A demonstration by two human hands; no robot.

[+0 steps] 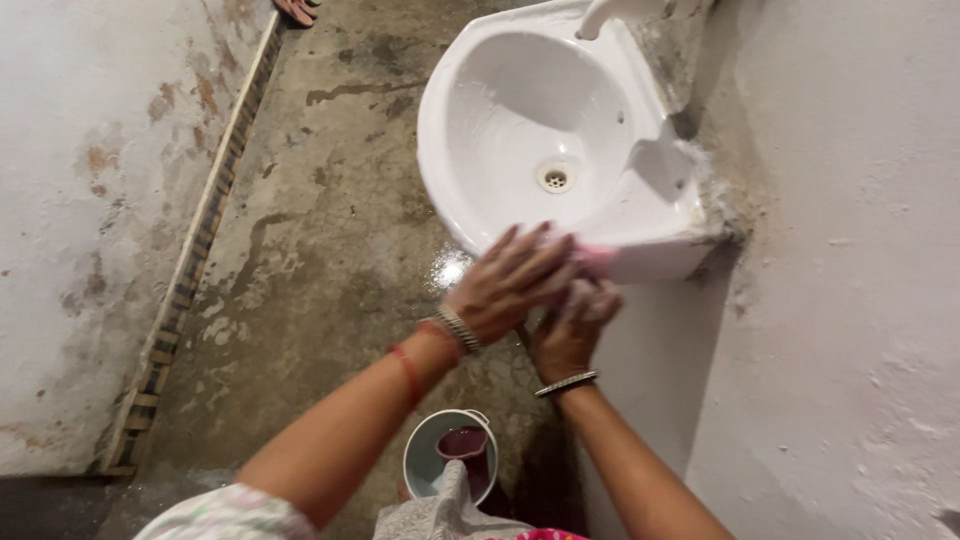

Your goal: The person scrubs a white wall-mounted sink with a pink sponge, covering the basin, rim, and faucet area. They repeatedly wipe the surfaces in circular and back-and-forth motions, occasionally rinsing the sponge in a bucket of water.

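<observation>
Both hands, left hand (510,280) and right hand (572,325), clasp a pink cloth (592,258) at the white basin (500,120) above stained concrete floor (320,260).

Light is dim and flat, brightest on the glossy white ceramic washbasin (540,120), which shows soft glare. Dark shadow pools at the bottom edge. Wide-angle distortion bends the walls; moving fingers (540,250) blur slightly.

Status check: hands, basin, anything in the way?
Left hand pressing pink cloth on basin front rim. Right hand just beneath, soapy. Bucket with mug on floor below the arms, clear of the hands.
</observation>
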